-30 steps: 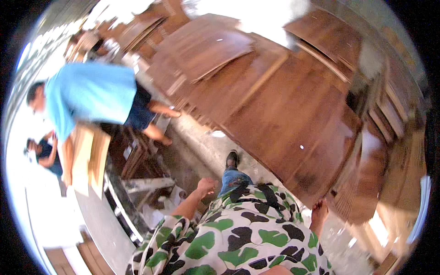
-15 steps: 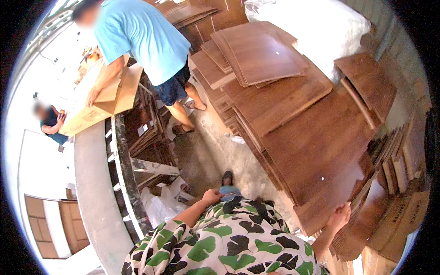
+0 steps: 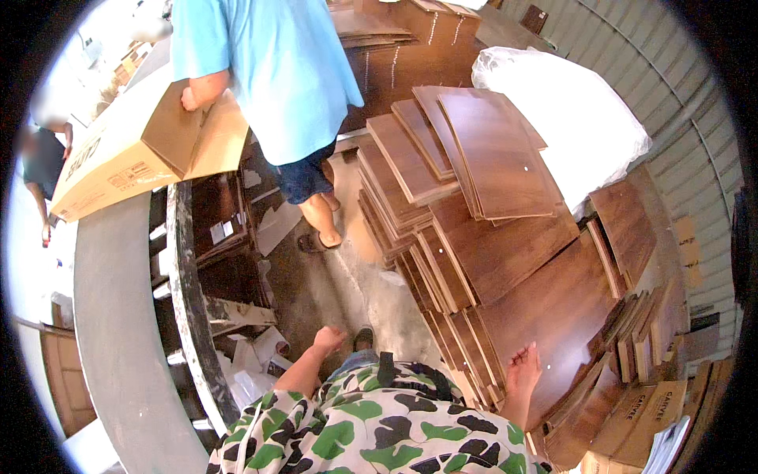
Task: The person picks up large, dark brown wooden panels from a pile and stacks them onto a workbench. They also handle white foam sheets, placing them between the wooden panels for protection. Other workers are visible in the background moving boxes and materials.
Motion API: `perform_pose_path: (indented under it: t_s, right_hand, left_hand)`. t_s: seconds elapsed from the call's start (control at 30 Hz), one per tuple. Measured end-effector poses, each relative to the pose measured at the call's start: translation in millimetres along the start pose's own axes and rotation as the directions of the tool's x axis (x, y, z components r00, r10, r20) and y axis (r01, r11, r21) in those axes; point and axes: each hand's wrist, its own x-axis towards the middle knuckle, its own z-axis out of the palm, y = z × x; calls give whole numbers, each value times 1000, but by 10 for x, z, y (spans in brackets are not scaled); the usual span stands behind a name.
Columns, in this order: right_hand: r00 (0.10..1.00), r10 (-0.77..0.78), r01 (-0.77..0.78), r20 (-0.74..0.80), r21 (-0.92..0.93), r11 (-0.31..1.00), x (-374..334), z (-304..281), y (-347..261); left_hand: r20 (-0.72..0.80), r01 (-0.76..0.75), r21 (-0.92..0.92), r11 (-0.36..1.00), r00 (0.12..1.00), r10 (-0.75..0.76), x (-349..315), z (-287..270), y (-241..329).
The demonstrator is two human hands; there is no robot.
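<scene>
My left hand (image 3: 330,340) hangs in front of my body above the walkway, its fingers loosely curled in with no object visible in them. Over the edge of the stacked brown wood panels (image 3: 545,316) is my right hand (image 3: 524,367). Its fingers are half bent and somewhat apart, and nothing is held; whether it touches the panels I cannot tell. Further off, a person in a light blue shirt (image 3: 272,79) has a hand on an open cardboard box (image 3: 118,158), which lies on a long grey surface (image 3: 114,316) at left.
Smaller panels (image 3: 497,158) are piled on the far stack, beside a white plastic-wrapped bundle (image 3: 560,118). More panels stand on edge at right (image 3: 639,328), near flat cartons (image 3: 639,419). A worn metal frame (image 3: 189,316) borders the concrete walkway (image 3: 339,292). Another person (image 3: 43,166) stands far left.
My view has shifted forward and turned. My right hand has come in closer to my body's middle. The person in blue and the cardboard box appear nearer and further left.
</scene>
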Motion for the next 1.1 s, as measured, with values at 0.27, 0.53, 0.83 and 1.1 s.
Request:
perform_pose_path:
  t_s: [0.27,0.53,0.83,1.1]
  right_hand:
    - [993,58,-45,99,-134,990,232,736,152]
    - [972,175,-173,157,-24,985,1093,1043,162]
    - [915,208,-195,345,-73,978,1206,1679,303]
    - [959,151,-158,239,9,987,898,1224,283]
  left_hand:
    - [-172,330,-206,921,915,-366,-159,-299,-1251]
    - [-128,286,-539,792,902,-412,-166,-128,-875]
    - [-88,136,205,969,989,-120,68,116,-275]
    - [-105,-93,-189,978,992,74,298,-398,-348]
